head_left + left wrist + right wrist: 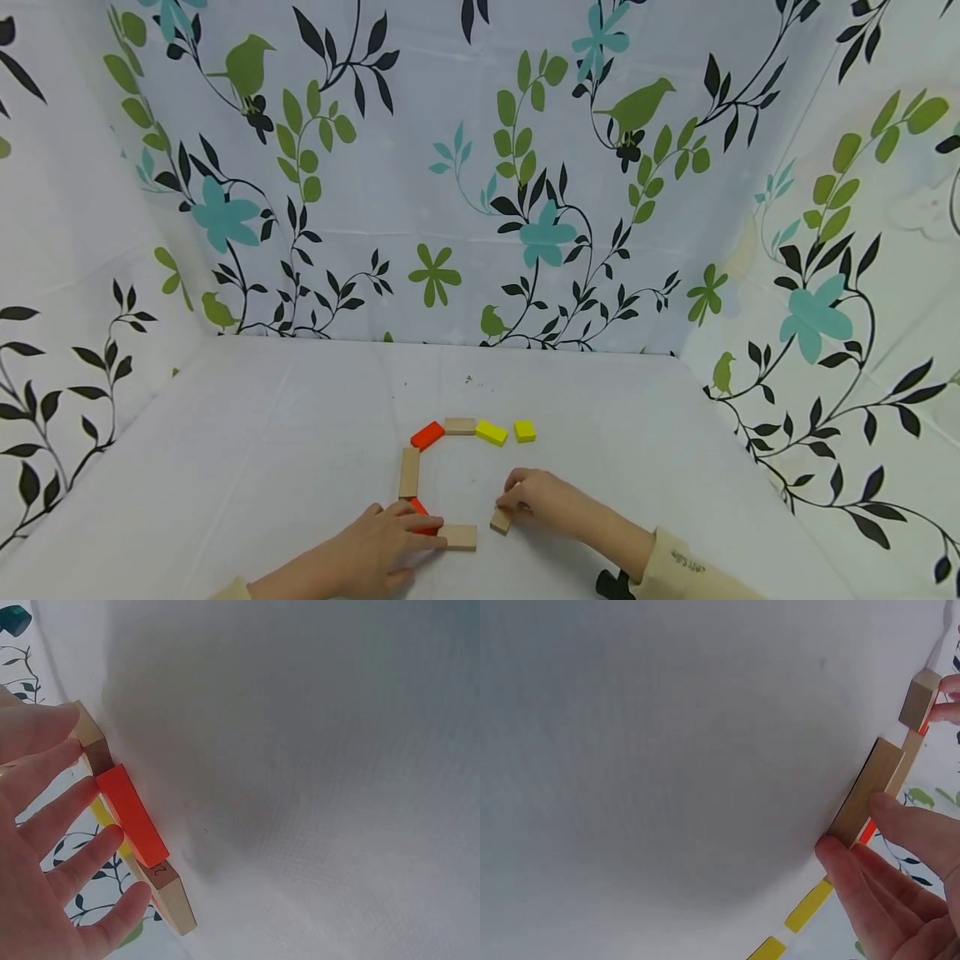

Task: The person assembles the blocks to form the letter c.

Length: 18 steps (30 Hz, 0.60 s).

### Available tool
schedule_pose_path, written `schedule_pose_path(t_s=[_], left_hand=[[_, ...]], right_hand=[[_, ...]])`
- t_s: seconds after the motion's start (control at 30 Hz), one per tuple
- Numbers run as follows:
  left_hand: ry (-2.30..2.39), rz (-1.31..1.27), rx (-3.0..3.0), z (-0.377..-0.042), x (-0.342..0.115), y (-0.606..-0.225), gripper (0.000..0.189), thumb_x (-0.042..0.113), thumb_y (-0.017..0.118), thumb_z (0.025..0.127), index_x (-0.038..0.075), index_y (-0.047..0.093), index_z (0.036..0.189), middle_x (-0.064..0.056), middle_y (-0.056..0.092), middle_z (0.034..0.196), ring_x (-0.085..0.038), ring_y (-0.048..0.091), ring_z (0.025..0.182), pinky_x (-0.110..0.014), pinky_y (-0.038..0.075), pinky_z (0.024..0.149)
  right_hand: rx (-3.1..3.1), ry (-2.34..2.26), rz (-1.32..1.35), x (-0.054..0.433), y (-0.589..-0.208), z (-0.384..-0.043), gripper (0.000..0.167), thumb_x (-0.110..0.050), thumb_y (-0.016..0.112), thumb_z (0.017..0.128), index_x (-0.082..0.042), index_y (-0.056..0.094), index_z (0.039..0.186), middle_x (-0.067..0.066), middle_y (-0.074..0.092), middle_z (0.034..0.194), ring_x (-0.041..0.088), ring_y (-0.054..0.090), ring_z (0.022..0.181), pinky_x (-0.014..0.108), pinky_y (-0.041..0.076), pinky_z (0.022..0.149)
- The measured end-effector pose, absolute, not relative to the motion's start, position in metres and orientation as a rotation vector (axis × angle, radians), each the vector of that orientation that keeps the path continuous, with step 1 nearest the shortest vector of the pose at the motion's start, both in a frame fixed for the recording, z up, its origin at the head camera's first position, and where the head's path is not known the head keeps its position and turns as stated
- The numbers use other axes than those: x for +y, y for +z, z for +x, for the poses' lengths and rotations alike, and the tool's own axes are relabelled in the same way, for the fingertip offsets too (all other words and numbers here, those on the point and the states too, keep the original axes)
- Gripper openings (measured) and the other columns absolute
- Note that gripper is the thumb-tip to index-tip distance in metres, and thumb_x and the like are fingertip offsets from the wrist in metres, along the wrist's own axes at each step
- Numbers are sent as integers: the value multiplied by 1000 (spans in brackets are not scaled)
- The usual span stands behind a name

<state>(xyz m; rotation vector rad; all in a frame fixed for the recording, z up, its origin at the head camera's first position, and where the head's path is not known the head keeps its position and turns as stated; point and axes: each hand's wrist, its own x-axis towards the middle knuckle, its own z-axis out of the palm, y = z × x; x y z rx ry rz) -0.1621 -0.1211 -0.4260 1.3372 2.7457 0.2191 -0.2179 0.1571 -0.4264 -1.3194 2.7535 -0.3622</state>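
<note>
My right hand [547,502] pinches a wooden block [866,791] between thumb and fingers; in the head view that block is tilted, low against the white surface. To its left lies another wooden block [459,537], set crosswise. My left hand [367,546] has its fingers stretched out, touching this block and the red block [135,817] beside it. Fingers partly hide that red block in the head view. From there the curve continues with an upright-lying wooden block [408,472], a second red block [427,435], a wooden block [460,426] and a yellow block [491,432].
A second yellow block [525,431] lies just right of the curve, with a gap between. The white cloth surface [300,417] reaches back to a leaf-and-bird patterned curtain [450,208]. Near my right sleeve [690,571] is a small black object [615,585].
</note>
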Motion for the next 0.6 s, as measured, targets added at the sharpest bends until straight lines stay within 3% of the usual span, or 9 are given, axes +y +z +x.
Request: schedule_pose_path(t_s=[0.27,0.6], left_hand=[[212,1272,2693,-164,-121,-426,44,24,65,81,32,57,123,8,50,129,-21,43,114,-48,42,70],[209,1269,2694,-164,-122,-427,45,25,65,81,32,56,124,9,49,130,-21,43,113,-46,42,69]], right_hand=[[2769,-443,-1283,152,-430,-210,21,-8,73,76,-5,72,97,-3,57,79,-3,45,65,9,39,55],[2784,-450,-1199,146,-431,-203,23,-15,75,75,-6,73,96,-8,52,74,-3,39,62,10,38,54]])
